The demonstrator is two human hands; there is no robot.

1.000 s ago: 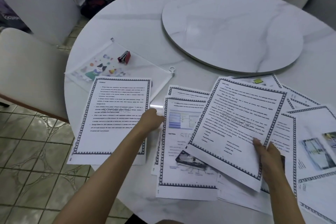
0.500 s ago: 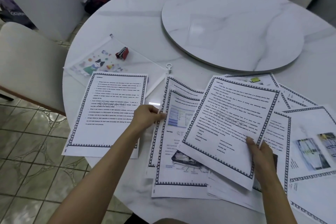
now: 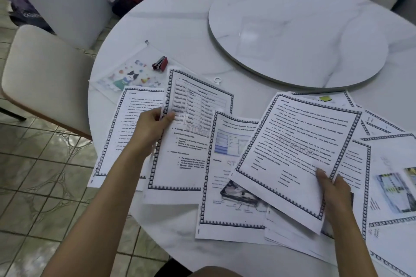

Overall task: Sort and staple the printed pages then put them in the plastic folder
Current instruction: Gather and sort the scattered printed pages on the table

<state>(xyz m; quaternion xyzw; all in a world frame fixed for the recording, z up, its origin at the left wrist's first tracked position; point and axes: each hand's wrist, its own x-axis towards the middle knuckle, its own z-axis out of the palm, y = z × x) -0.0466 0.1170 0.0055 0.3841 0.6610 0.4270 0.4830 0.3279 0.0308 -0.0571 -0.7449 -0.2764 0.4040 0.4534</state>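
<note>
plainly, left hand (image 3: pixel 149 126) pinches a table page (image 3: pixel 193 108), right hand (image 3: pixel 333 189) pinches the "storage"-watermarked page (image 3: pixel 292 141).

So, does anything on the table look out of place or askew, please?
The printed pages lie fanned at mixed angles, overlapping; the leftmost page hangs over the edge of the table. Nothing looks torn or spilled.

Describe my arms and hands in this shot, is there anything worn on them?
Both arms are bare as far up as the picture shows: no sleeves and no gloves. The left hand and the right hand show no rings, and neither wrist carries a watch, band or bracelet. No markings are visible.
</note>
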